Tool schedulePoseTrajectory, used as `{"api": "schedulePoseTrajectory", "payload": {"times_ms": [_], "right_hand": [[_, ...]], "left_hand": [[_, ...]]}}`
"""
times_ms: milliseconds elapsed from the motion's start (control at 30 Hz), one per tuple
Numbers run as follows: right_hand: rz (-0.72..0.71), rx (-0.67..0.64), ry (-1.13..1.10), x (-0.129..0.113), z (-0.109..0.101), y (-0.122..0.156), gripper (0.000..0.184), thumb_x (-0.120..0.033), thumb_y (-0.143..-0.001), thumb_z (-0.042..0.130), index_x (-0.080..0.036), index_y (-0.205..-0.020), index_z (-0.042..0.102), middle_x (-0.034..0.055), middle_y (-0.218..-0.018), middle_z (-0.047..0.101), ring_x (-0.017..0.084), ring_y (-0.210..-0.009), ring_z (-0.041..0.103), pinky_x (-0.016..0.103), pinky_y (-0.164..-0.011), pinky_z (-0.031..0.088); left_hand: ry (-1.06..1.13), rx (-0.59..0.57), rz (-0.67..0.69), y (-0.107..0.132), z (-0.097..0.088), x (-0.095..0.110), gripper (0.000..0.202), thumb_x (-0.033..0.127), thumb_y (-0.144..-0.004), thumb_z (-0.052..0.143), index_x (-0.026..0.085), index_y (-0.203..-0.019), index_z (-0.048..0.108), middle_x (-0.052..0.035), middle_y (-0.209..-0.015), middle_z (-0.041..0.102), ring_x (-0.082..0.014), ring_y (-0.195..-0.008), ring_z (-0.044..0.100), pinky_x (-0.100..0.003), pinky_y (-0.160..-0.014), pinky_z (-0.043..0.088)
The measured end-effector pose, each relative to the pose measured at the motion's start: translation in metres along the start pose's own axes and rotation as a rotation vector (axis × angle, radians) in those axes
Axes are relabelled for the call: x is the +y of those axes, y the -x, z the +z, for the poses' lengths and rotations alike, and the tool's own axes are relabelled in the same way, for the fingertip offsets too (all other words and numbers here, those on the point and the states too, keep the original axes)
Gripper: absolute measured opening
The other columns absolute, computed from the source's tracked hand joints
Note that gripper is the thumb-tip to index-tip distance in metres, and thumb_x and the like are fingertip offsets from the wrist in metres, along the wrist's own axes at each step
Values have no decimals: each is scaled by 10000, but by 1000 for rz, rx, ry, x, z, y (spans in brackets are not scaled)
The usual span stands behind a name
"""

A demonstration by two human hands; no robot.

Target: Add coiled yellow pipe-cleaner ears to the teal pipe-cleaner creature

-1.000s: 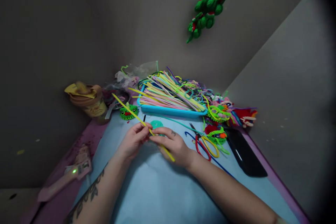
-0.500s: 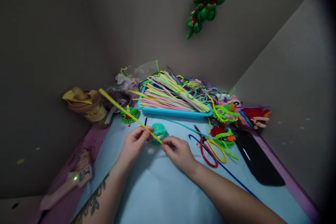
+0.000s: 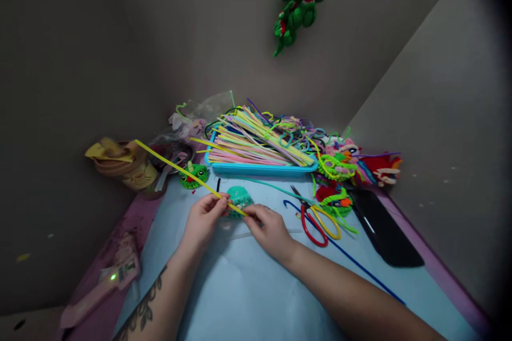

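A long yellow pipe cleaner (image 3: 176, 167) runs slantwise between my two hands, its free end reaching up to the left. My left hand (image 3: 206, 218) pinches it a short way from its lower end. At that lower end, the fingertips of my right hand (image 3: 270, 232) are closed on it. Just behind the hands, on the blue sheet (image 3: 248, 287), rests a teal fuzzy piece (image 3: 239, 195), partly covered by the fingers and the pipe cleaner. Scissors (image 3: 314, 221) with one red and one yellow handle lie right of my right hand, over a dark blue pipe cleaner (image 3: 360, 265).
A blue tray (image 3: 260, 170) heaped with pastel pipe cleaners stands at the back. Green frog-like figure (image 3: 193, 176) sits left of it; colourful figures (image 3: 334, 200) lie right. A black phone-like slab (image 3: 388, 229), a pink glue gun (image 3: 108, 287) and a cup (image 3: 136, 170) flank the sheet.
The whole view has shifted slightly, so most things sit a little further left. Both hands keep their grip on the yellow pipe cleaner, whose free end has swung slightly left and down.
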State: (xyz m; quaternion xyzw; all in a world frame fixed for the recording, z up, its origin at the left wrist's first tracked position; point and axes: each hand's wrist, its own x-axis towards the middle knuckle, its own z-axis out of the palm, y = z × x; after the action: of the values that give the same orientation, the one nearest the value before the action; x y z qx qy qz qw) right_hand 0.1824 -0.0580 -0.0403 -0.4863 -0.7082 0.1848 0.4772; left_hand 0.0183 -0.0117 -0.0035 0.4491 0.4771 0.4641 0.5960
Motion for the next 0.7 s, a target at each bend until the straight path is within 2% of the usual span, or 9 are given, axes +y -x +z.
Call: {"api": "schedulePoseTrajectory", "payload": {"times_ms": [300,467,700], "right_hand": [[-32,-76,31,0,4,-2,81,-219,-851,546,-203,-903,607,38,-804,670,155,-738,625,257,-699,496],[-79,-95,50,-1,0,-3,122,-286,-882,511,-202,-898,597,47,-817,676,158,-769,625,258,-726,487],[-100,-115,83,2,0,-4,138,-290,-894,489,-196,-900,589,42,-832,681,154,-780,619,243,-727,474]], "left_hand": [[-37,-108,-70,3,2,2,349,400,-648,743,173,-910,708,-58,-804,713,-143,-698,614,-224,-644,478],[-79,-105,-105,4,4,3,359,415,-634,746,182,-906,717,-69,-804,721,-176,-742,633,-248,-672,487],[-95,-87,-143,0,3,2,365,432,-612,756,196,-889,717,-65,-842,719,-206,-793,642,-267,-689,503]]}}
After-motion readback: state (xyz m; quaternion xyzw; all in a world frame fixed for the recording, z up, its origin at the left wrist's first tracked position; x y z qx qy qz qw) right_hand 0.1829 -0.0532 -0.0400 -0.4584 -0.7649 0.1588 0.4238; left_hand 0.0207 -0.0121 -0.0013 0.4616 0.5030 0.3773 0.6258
